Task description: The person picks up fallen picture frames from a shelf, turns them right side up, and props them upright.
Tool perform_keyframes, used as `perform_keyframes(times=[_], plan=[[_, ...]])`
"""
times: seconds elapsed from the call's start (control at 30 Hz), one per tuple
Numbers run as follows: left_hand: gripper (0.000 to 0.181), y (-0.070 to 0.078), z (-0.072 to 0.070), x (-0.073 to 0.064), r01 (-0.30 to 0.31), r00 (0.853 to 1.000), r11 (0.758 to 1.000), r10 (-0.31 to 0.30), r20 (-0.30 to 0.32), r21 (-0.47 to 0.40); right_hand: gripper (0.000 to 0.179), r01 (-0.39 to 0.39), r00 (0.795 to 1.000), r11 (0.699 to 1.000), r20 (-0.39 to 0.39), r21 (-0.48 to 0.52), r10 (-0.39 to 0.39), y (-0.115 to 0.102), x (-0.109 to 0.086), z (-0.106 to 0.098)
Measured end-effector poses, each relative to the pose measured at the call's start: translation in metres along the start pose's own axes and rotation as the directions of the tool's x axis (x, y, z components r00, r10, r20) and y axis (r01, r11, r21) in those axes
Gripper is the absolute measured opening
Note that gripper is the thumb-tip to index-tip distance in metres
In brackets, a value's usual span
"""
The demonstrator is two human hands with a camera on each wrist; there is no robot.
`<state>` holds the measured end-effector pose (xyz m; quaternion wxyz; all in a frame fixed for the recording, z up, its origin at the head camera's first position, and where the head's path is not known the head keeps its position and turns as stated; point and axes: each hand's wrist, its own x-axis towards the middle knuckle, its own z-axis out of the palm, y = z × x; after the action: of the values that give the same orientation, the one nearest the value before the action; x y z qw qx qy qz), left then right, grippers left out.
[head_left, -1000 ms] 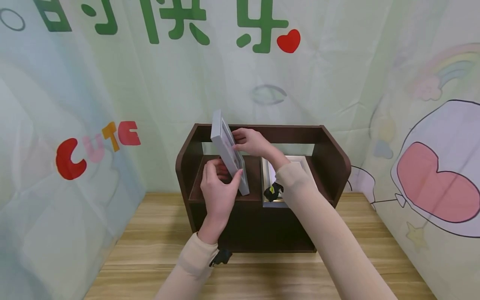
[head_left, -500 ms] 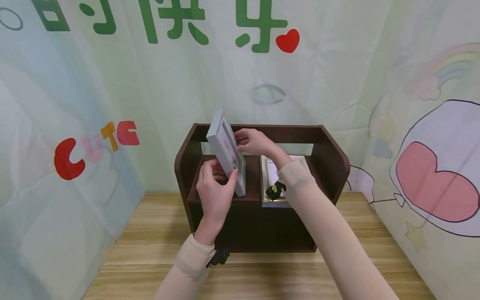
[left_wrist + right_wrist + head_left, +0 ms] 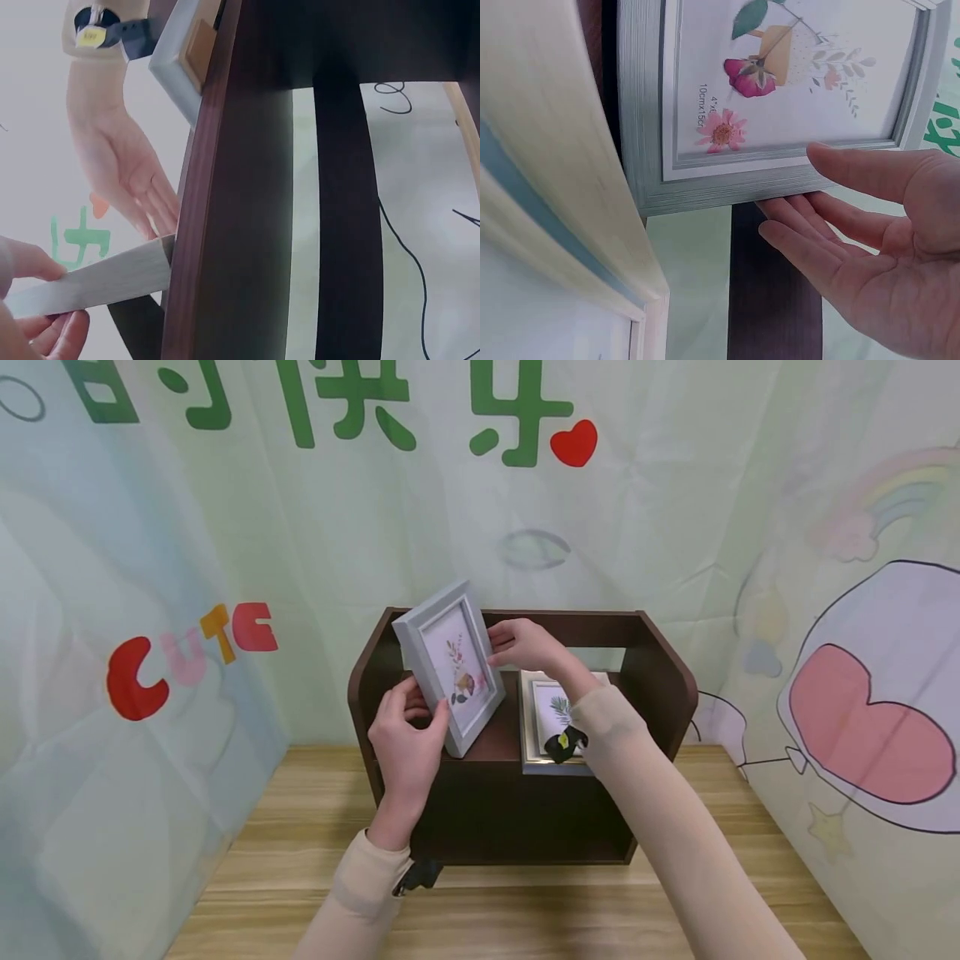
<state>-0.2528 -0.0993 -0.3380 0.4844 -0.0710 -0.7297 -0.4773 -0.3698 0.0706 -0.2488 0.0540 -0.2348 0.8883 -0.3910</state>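
A grey picture frame [image 3: 459,672] with a flower print stands upright on the dark brown shelf [image 3: 517,814], turned at an angle with its front toward me. My left hand [image 3: 406,733] grips its left edge, thumb in front and fingers behind. At the opposite edge my right hand [image 3: 531,646] holds it; in the right wrist view the thumb lies at the front of the border and the fingers go behind. A pink flower and a red rose show in the print there. The frame's lower edge [image 3: 120,277] meets the shelf board in the left wrist view.
Flat on the shelf's right half lies a stack of picture frames [image 3: 529,727], the top one with a green leaf print, partly hidden by my right forearm. The shelf has raised sides and a back rail [image 3: 592,628]. It stands on a wood-grain table [image 3: 300,860] before a printed curtain.
The grey frame has turned from nearly edge-on so that its printed front faces me. My left hand has moved left with its edge, while the right has shifted slightly right.
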Motion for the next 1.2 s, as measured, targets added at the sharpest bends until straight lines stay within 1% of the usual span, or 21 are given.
perform_keyframes(times=[0.2,0.33,0.57,0.67,0.8,0.93,1.07,1.2], plan=[[0.034,-0.006,-0.006,0.005,0.013,1.0,1.0,-0.013,0.016,0.0,0.049,-0.033,0.999,0.999,0.0,0.016,0.033,0.003,-0.006,-0.004],[0.035,-0.009,-0.009,0.008,0.024,1.0,1.0,-0.024,0.015,-0.005,0.048,-0.037,0.999,0.999,0.004,0.036,0.037,0.004,-0.01,-0.005],[0.036,-0.011,-0.013,0.011,0.065,0.998,0.997,-0.063,0.027,-0.044,0.048,-0.044,0.999,0.998,0.005,0.053,0.044,0.004,-0.018,-0.008],[0.037,-0.012,-0.014,0.013,0.07,0.997,0.996,-0.068,0.033,-0.05,0.047,-0.053,0.999,0.997,0.004,0.049,0.053,0.004,-0.022,-0.009],[0.037,-0.013,-0.015,0.014,0.082,0.996,0.996,-0.081,0.036,-0.038,0.046,-0.075,0.997,0.996,0.0,0.042,0.075,0.004,-0.026,-0.009],[0.035,-0.012,-0.015,0.015,0.104,0.994,0.994,-0.104,0.039,-0.016,0.044,-0.102,0.995,0.993,-0.015,0.059,0.103,0.006,-0.029,-0.009],[0.036,-0.011,-0.015,0.014,0.126,0.991,0.992,-0.126,0.046,0.009,0.042,-0.116,0.992,0.991,-0.034,0.066,0.118,0.008,-0.031,-0.007],[0.037,-0.013,-0.014,0.011,0.141,0.988,0.989,-0.143,0.053,0.035,0.041,-0.125,0.991,0.99,-0.04,0.068,0.128,0.009,-0.035,-0.004]])
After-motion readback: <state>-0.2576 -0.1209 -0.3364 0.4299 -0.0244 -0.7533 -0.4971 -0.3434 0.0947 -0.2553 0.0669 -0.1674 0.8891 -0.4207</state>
